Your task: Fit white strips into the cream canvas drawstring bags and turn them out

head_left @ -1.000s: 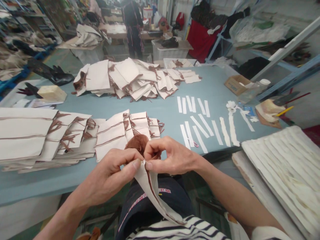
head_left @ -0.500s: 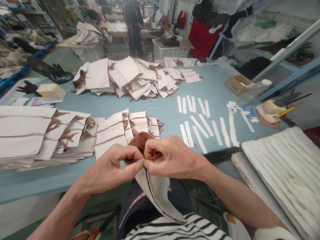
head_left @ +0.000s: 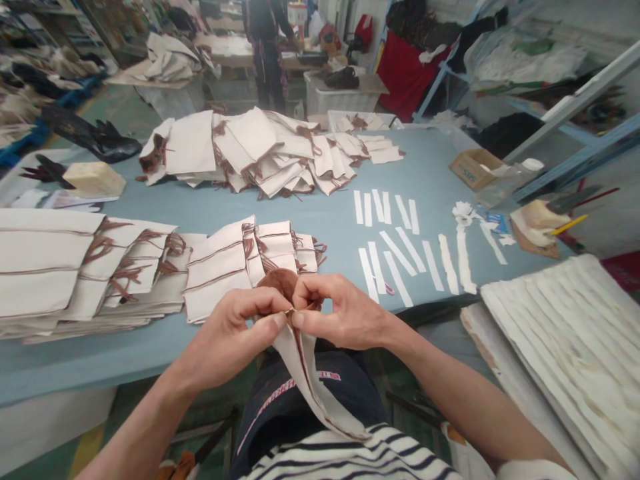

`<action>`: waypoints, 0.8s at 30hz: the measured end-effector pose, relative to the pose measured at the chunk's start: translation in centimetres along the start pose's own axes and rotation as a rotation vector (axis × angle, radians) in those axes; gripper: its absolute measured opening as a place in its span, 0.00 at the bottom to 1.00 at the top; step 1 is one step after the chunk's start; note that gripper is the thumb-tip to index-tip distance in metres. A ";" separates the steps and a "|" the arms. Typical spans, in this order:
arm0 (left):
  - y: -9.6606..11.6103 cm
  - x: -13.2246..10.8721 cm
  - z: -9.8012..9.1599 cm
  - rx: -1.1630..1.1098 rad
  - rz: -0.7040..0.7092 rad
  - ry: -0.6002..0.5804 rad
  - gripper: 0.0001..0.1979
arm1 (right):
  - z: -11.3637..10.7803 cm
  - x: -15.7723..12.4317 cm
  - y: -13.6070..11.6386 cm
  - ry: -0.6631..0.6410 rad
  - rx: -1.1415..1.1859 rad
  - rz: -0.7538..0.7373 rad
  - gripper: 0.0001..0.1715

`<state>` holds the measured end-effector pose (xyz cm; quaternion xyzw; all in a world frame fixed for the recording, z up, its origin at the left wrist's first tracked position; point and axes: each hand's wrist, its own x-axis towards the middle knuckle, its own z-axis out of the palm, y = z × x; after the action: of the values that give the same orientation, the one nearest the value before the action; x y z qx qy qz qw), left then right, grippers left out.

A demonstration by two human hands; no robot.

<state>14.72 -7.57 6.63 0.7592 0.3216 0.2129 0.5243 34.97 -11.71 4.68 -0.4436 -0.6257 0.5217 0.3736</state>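
My left hand (head_left: pixel 233 337) and my right hand (head_left: pixel 336 312) meet in front of me, both pinched shut on the top edge of a cream fabric piece (head_left: pixel 307 380) with brown trim. The piece hangs down over my lap. A bunch of brown material (head_left: pixel 278 281) shows just above my fingertips. A small metal bit glints between my thumbs. Just beyond my hands, on the blue table (head_left: pixel 300 200), lies a fanned row of similar cream pieces (head_left: pixel 240 263).
A tall stack of cream pieces (head_left: pixel 55 260) lies at left, and a loose heap (head_left: pixel 260 153) further back. White strips (head_left: pixel 400 247) are laid out at right. A cardboard box (head_left: pixel 473 168) and white padded sheets (head_left: pixel 575 340) sit at right. A person stands far behind.
Both hands stayed pinched on the fabric edge, shifting slightly up and toward the table. The brown bunch bulged above my fingers, then sank back.
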 end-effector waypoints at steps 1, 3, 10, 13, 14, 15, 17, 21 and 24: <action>-0.2 0.1 -0.1 -0.037 -0.009 -0.017 0.13 | -0.1 0.1 0.1 -0.022 0.041 0.008 0.09; -0.5 0.1 -0.3 -0.082 -0.013 -0.033 0.13 | -0.1 0.5 0.2 -0.063 0.100 0.018 0.11; -0.6 0.0 -0.5 -0.076 0.010 -0.003 0.12 | 0.0 1.3 0.5 -0.143 0.227 0.087 0.13; -0.7 0.0 -0.7 -0.126 -0.070 -0.041 0.11 | -0.2 1.5 0.5 -0.146 0.176 0.064 0.11; -0.7 0.0 -0.9 -0.134 -0.100 -0.058 0.12 | -0.3 1.5 0.5 -0.141 0.133 0.040 0.10; -0.7 0.1 -1.1 -0.132 -0.121 -0.072 0.11 | -0.4 1.5 0.4 -0.135 0.082 0.010 0.09; -0.6 0.0 -1.5 -0.112 -0.138 -0.095 0.11 | -0.6 1.5 0.2 -0.124 -0.035 -0.072 0.06; -0.2 -0.2 -2.4 -0.096 -0.150 -0.120 0.10 | -0.5 1.7 -0.2 -0.059 -0.337 -0.308 0.04; -0.1 -0.3 -2.8 -0.104 -0.163 -0.098 0.11 | -0.2 1.8 -0.2 0.010 -0.569 -0.420 0.07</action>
<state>12.63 -5.92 7.58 0.7118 0.3446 0.1484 0.5938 34.49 -9.97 4.94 -0.3938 -0.8218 0.2363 0.3373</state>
